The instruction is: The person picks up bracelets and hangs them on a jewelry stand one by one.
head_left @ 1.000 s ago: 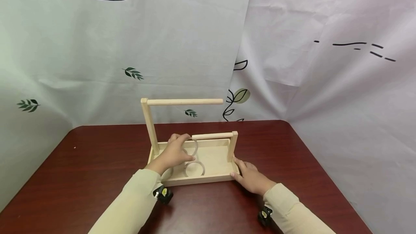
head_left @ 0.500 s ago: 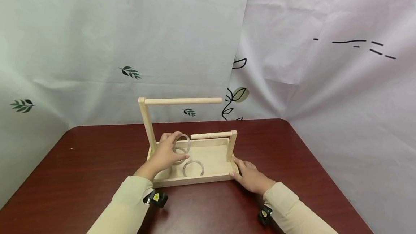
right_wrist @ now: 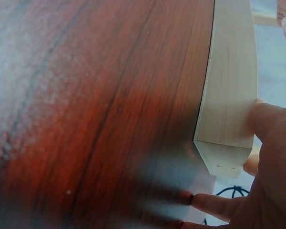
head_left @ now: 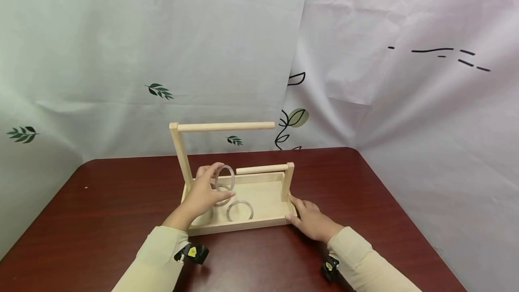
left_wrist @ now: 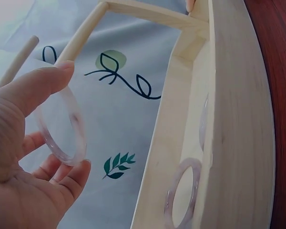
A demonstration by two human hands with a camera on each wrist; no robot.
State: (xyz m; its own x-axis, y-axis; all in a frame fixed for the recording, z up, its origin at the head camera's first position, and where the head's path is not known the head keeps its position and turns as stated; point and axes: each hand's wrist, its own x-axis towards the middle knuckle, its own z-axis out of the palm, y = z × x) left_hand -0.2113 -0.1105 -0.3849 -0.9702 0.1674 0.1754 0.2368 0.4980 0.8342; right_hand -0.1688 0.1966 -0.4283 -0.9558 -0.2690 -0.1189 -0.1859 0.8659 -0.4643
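My left hand (head_left: 200,195) pinches a translucent, pale bangle (left_wrist: 80,129) between thumb and fingertips, upright above the left part of a wooden tray (head_left: 263,199). The held bangle is close to the free left end of the short wooden bar (head_left: 261,169), apart from it. A second bangle (head_left: 240,201) lies in the tray near the front wall, and another (left_wrist: 169,202) shows beside it, partly behind the left hand in the head view. At the tray's front right corner my right hand (head_left: 312,222) grips, thumb on the front wall and fingers round the end; some fingertips touch the table.
A tall post (head_left: 181,154) at the tray's left end carries a long bar (head_left: 227,126) reaching right, free at its right end. The short post (head_left: 287,182) stands at the right end. The dark red table (head_left: 121,202) meets a white printed cloth (head_left: 227,48) behind.
My left hand has drawn the bangle leftward, off the short bar's free end, and raised it slightly. The right hand keeps its hold on the tray corner. The head view has shifted slightly.
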